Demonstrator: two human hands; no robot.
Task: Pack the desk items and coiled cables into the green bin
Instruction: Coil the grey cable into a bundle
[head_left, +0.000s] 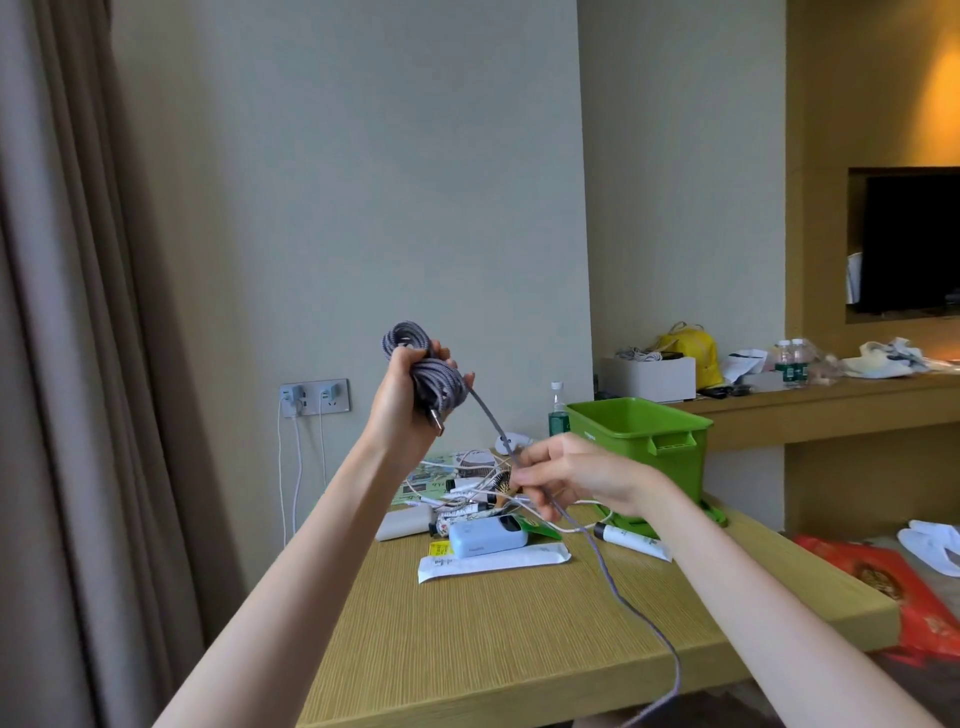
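Head view: the grey braided cable is mostly wound into a coil, which the left hand grips with fingers curled round the bundle, held up above the far left part of the desk. One metal plug hangs from the bottom of the coil. The unwound run slants down to the right hand, which pinches it between thumb and fingers, then trails across the desk and drops off the near edge, out of view.

Judging by this, the step in hand is coiling this cable, with a fair length left to wind. The next move calls for bringing the pinched run up and round the coil, loop after loop, while the left hand keeps the turns from springing apart. Only then can the bundle go into the green bin, which stands on the far right of the desk, just behind the right hand.

Beneath the hands lies a tangle of white cables among small items, with a blue power bank, a long white sachet and a white tube nearer. The trailing run passes close to these and could snag or drag them as it is drawn up.
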